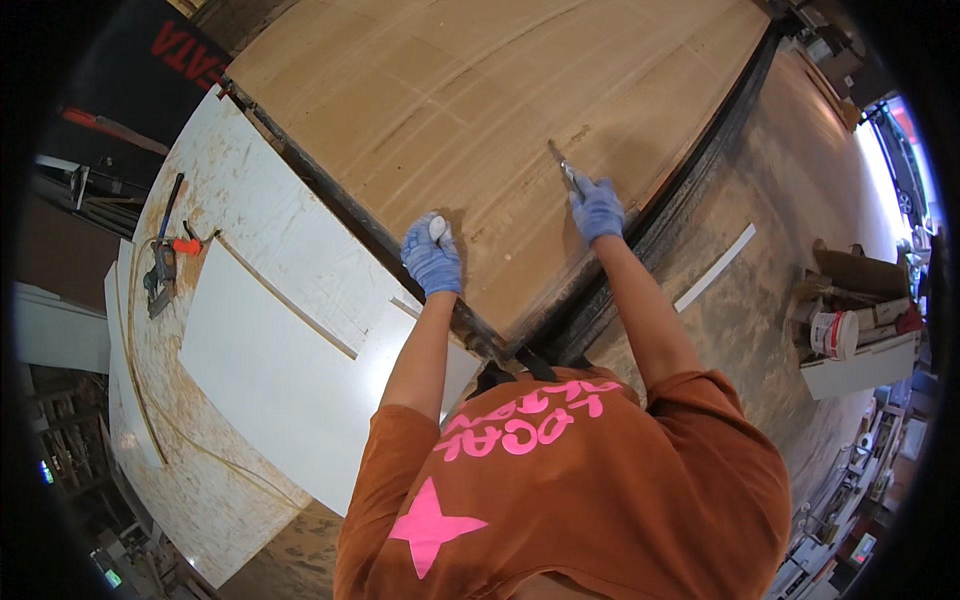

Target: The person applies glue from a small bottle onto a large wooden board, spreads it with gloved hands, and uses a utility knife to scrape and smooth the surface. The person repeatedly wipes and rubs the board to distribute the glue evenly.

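Observation:
My left hand [432, 256], in a blue glove, is closed around a small white rounded object [437, 228] near the left edge of a large wooden panel [520, 90]. Only the top of that object shows, so its kind is unclear. Farther right, my gloved right hand [598, 210] grips a slim tool [568, 172] with a shiny metal part and a dark tip. The tip points away from me and meets or hovers just over the panel. A brown smear [580, 133] marks the wood beside it.
On the left, a white work surface [200, 380] carries a white board [260, 370], a wooden strip [285, 295] and a power tool [163, 270]. A dark rail [700, 160] borders the panel's right side. A white strip [715, 268] and a white bucket [834, 335] are to the right.

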Demonstrator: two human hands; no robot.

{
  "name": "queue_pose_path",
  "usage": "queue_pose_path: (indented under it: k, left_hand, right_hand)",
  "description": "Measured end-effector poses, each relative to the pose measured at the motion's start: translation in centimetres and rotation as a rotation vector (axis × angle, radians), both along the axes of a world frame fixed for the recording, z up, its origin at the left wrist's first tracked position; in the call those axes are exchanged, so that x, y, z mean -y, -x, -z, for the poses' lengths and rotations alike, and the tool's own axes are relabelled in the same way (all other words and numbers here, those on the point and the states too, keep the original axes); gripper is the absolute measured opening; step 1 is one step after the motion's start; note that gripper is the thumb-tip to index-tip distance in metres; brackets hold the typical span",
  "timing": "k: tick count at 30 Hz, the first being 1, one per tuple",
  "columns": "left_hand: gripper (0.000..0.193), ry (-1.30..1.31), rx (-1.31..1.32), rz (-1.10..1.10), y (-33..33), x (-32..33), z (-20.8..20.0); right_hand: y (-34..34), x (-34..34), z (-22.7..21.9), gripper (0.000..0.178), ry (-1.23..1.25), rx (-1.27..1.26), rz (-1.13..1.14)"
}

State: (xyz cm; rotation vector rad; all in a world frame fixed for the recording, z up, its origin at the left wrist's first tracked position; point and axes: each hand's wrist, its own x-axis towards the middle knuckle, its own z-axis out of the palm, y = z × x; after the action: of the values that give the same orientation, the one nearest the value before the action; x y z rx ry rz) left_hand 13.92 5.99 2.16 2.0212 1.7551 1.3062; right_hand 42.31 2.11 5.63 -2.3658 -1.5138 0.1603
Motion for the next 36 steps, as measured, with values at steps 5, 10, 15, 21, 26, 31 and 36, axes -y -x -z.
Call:
queue_pose_path:
  k: [5, 10, 15, 21, 26, 31, 36]
  left_hand:
    - [0.02, -0.028, -0.028, -0.007, 0.1, -0.1, 0.0]
    - [0.02, 0.014, -0.001, 0.014, 0.0, -0.1, 0.1]
    - [0.02, -0.027, 0.015, 0.01, -0.1, -0.4, -0.1]
    - [0.019, -0.009, 0.038, 0.015, -0.2, -0.1, 0.2]
    - [0.019, -0.076, 0.021, 0.018, 0.1, 0.0, 0.3]
    - [0.018, -0.037, 0.027, 0.015, -0.3, -0.2, 0.1]
    - [0.018, -0.03, 0.065, 0.011, -0.2, -0.3, -0.2]
  right_hand:
    - [0.9, 2.1, 0.6, 0.04, 0.042, -0.02, -0.063]
    - [-2.0, -0.1, 1.0, 0.042, 0.029, 0.044, -0.032]
    - [-0.9, 0.8, 1.2, 0.04, 0.032, 0.021, -0.041]
    - [-2.9, -1.7, 0.8, 0.044, 0.041, 0.051, 0.038]
    - [-1.0, 0.5, 0.0, 0.042, 0.113, -0.001, -0.011]
    - [-3.8, -2.2, 0.2, 0.039, 0.053, 0.019, 0.052]
    - [-2.9, -1.7, 0.1, 0.038, 0.055, 0.029, 0.037]
